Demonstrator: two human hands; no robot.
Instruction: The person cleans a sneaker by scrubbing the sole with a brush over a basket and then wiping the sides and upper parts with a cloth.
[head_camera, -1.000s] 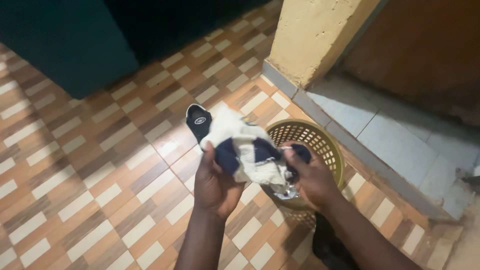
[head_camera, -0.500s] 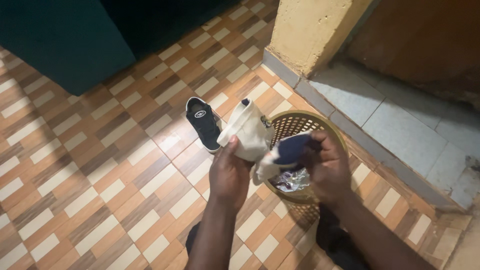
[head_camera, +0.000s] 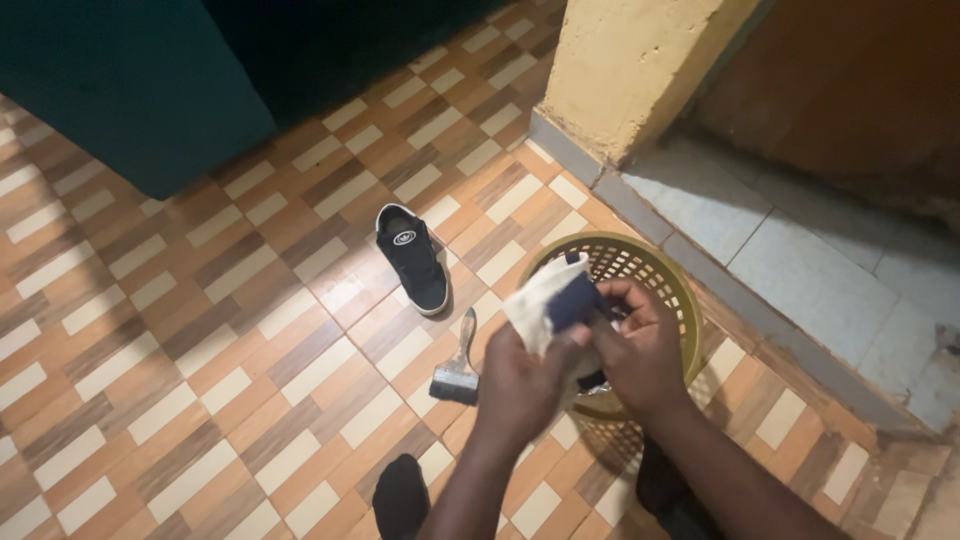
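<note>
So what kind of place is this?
Probably a home, by a doorway or entry. There's a tiled floor, a black shoe lying on it, a small brush, and a woven plastic basket beside a step.

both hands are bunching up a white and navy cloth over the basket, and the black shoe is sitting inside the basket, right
Not quite. The black shoe is not in the basket; the head view shows it lying on the tiled floor, off to the left of the basket and apart from it. The rest holds: the left hand and right hand bunch the white and navy cloth over the basket.
</note>
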